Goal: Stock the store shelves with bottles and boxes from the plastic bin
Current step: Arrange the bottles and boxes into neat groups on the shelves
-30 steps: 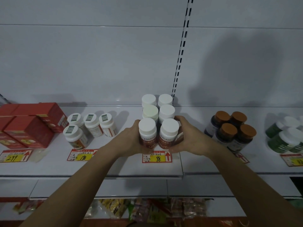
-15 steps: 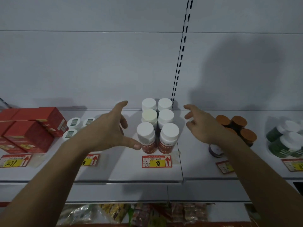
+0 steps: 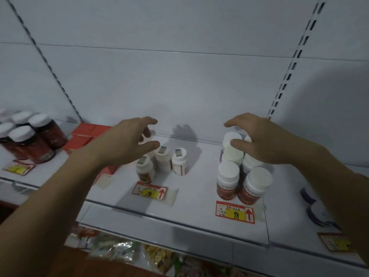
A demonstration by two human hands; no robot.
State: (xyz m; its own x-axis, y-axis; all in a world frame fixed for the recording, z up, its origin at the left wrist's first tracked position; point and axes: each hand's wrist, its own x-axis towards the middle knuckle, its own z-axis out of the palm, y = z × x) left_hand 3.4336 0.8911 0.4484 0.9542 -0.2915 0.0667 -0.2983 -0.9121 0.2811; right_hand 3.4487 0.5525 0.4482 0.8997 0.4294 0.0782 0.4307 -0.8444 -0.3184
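White-capped red bottles (image 3: pixel 242 176) stand clustered on the shelf (image 3: pixel 191 208) above the 98 price tag (image 3: pixel 235 212). The right hand (image 3: pixel 259 140) hovers over the rear ones, fingers spread; the left hand (image 3: pixel 127 142) hangs loosely spread, empty, above smaller white bottles (image 3: pixel 165 162).

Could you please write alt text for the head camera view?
Two open hands, left and right, hover over a white shelf, holding nothing. Red-labelled white-capped bottles stand under the right, small white bottles by the left.
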